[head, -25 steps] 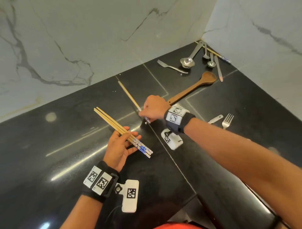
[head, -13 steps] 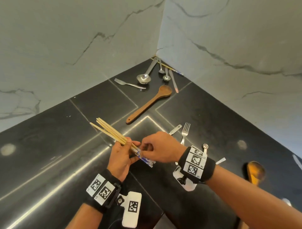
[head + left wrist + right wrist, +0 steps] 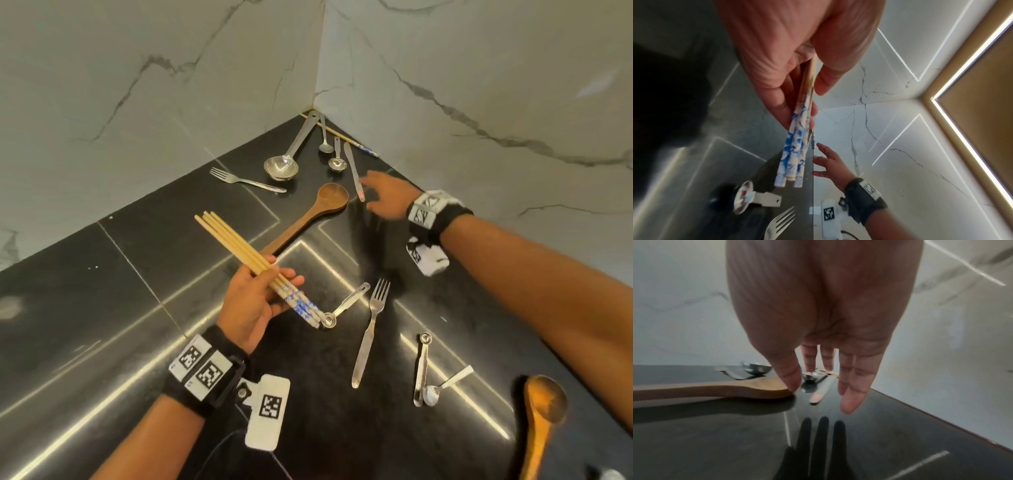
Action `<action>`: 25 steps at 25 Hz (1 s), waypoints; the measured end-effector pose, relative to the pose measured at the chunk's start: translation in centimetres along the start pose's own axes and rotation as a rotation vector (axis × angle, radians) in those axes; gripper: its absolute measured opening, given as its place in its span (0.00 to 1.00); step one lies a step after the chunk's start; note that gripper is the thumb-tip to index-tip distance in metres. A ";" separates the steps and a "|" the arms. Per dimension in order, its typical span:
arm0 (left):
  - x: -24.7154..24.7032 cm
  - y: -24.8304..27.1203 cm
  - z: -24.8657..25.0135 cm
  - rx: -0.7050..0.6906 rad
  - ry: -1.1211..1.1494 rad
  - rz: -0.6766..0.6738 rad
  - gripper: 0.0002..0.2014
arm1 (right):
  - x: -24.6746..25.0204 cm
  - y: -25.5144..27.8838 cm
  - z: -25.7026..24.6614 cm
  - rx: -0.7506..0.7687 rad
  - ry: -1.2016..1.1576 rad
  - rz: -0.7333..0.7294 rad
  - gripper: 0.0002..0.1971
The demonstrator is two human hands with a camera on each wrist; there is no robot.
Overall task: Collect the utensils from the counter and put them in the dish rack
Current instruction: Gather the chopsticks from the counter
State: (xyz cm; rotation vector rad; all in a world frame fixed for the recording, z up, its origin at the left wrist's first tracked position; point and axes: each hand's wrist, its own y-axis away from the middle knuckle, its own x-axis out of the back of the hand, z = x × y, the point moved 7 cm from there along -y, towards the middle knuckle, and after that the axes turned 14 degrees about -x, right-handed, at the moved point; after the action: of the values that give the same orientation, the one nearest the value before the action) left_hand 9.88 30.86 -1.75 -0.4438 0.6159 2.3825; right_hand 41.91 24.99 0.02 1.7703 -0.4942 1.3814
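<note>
Chopsticks (image 3: 246, 255), a bundle with blue-patterned ends, sit in my left hand (image 3: 251, 301), fingers (image 3: 774, 91) curled round them, held above the black counter (image 3: 102, 308). My right hand (image 3: 387, 193) hovers over the counter near the corner, fingers (image 3: 849, 386) straight and spread, holding nothing. Just beside it lie a flat metal utensil (image 3: 354, 176) and a wooden spoon (image 3: 308, 216). Toward the corner: ladle (image 3: 284, 164), fork (image 3: 246, 180), small spoons. A second fork (image 3: 370, 329) lies nearer me. No dish rack in view.
</note>
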 end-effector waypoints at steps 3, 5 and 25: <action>-2.1 -2.3 0.8 -0.019 -0.003 -0.023 0.10 | 0.4 -6.1 1.6 -0.056 0.019 0.011 0.35; -3.2 -3.0 0.7 -0.015 -0.008 -0.045 0.11 | 0.3 -8.5 2.3 -0.074 0.012 -0.006 0.34; -5.8 -1.1 -2.0 0.048 -0.023 -0.120 0.07 | 0.4 -1.6 8.9 -0.160 -0.045 0.062 0.06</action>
State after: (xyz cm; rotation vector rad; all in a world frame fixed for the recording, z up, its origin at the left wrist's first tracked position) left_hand 15.21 27.74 -1.12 -0.4197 0.6173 2.2517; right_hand 48.64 18.97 -0.79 1.6712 -0.6708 1.3087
